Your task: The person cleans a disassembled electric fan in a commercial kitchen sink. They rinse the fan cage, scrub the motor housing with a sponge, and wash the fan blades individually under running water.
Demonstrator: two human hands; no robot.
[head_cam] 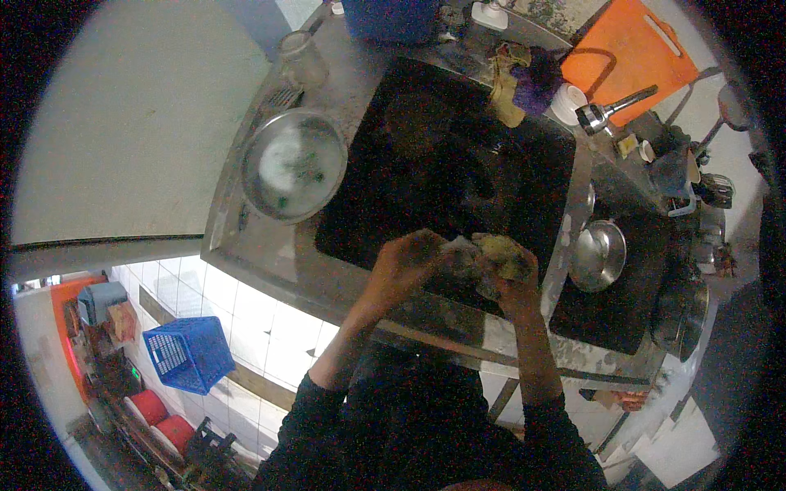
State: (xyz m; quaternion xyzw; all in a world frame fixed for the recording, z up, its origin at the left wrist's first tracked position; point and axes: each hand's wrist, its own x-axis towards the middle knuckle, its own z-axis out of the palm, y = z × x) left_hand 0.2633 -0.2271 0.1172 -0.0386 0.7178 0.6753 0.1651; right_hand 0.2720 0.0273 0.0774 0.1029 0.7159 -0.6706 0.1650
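Both hands meet above the near edge of a dark sink basin (442,159). My right hand (521,285) grips a yellowish-green scrubbing sponge (500,251). Between the hands is a small greyish, shiny item (460,258), which the fingers of my left hand (408,264) hold from its left side. Blur and dim light leave unclear what that item is. To the left, on the counter, stands a round metal bowl (295,212) with pale liquid and dark green bits in it. The inside of the basin is too dark to make out.
A second basin at right holds a shiny metal bowl (599,255). Behind the sink are a faucet (617,110), white stacked dishes (568,104), purple cloth (537,89) and an orange cutting board (632,55). A clear jar (304,58) stands back left; a blue crate (212,356) is lower left.
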